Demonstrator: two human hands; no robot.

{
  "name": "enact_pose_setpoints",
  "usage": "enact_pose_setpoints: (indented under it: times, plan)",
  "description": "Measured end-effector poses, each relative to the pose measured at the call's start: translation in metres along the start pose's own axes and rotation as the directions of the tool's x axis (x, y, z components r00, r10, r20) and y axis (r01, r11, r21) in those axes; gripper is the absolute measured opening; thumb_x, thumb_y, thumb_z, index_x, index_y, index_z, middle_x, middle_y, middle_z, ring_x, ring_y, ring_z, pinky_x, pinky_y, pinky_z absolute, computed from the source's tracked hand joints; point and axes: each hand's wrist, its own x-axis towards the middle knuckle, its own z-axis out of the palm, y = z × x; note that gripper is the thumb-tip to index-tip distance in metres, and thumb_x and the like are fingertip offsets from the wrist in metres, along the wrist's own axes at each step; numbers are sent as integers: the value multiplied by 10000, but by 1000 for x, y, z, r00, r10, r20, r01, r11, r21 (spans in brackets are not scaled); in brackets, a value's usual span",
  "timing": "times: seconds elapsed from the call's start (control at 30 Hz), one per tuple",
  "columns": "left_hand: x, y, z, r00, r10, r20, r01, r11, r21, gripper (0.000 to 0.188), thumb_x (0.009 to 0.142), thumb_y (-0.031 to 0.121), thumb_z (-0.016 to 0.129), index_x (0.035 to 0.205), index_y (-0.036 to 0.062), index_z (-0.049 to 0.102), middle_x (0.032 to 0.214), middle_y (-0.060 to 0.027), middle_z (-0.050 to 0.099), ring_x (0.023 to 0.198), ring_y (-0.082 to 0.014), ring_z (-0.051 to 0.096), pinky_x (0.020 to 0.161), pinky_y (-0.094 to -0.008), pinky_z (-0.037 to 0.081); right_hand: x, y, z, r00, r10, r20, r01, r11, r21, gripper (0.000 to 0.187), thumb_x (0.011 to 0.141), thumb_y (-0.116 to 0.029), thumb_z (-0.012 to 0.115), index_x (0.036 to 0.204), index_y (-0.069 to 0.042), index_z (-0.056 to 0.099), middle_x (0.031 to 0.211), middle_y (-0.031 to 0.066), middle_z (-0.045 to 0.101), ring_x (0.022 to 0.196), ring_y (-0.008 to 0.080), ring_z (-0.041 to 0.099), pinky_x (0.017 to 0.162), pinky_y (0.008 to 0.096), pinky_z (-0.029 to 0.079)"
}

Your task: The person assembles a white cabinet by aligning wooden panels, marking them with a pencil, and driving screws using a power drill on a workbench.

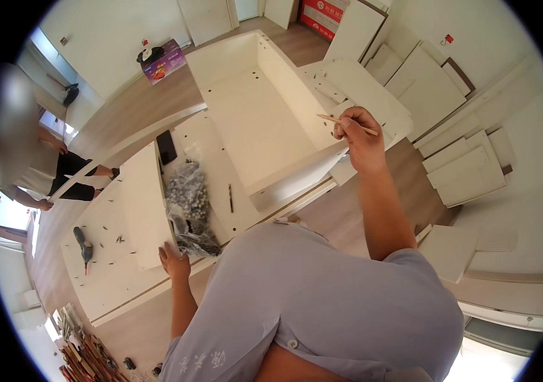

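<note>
The right hand (358,130) is closed in a fingertip grip on a slim wooden stick (348,123), raised near the close corner of an open white box (249,114). The stick's long axis runs crosswise, nearly level in the view; its pointed end is directed left and slightly away from the person, over the box's side wall, while the blunt end sticks out to the right past the fingers.

The left hand (176,262) rests its extended fingers against the near end of a white panel (146,200); whether it grips there I cannot tell. The panel's long axis leads forward from that hand, leaning a little left.

Just ahead and right of the left hand lies a clear plastic bag (187,194) of small fittings, with a black phone (166,147) beyond it. Between the two hands, a drill bit (231,198) points roughly forward and back. Well left of the left hand lies a dark-handled tool (83,247), its red tip toward the person.
</note>
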Motion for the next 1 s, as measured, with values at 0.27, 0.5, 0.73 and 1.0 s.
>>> enact_pose_setpoints:
  times: [0.27, 0.5, 0.73, 1.0]
  plan:
    - [-14, 43, -11, 947, 41, -318, -133, 953, -271, 638, 950, 115, 684, 1521, -35, 442, 1566, -276, 433, 1447, -414, 439, 1180, -466, 399, 14, -1, -89, 977, 166, 137, -171, 985, 24, 122, 950, -60, 655, 1044, 17, 670, 874, 79, 692, 793, 150, 627, 737, 294, 508]
    - [-53, 268, -85, 923, 223, -315, -370, 287, -883, 550, 1103, 382, 518, 1435, -57, 533, 1397, -208, 626, 1267, -317, 627, 1064, -408, 496, 11, 7, -105, 955, 277, 101, -287, 953, 99, 113, 960, -90, 673, 1038, -15, 642, 902, 88, 692, 848, 160, 638, 751, 309, 514]
    - [-83, 336, -76, 899, 403, -173, -258, 168, -951, 549, 1102, 464, 477, 1253, -41, 630, 1282, -201, 666, 1156, -292, 661, 1049, -414, 493, 9, 21, -105, 914, 384, 130, -405, 882, 243, 144, 983, -114, 710, 1063, -6, 658, 948, 83, 694, 869, 170, 687, 838, 354, 592]
    - [-89, 347, -72, 933, 310, -184, -236, 140, -962, 510, 1104, 464, 474, 1140, -17, 639, 1139, -169, 674, 1111, -283, 677, 1020, -412, 524, 8, 20, -102, 928, 362, 93, -373, 902, 217, 128, 974, -88, 716, 1058, -4, 670, 952, 86, 709, 868, 169, 689, 843, 355, 589]
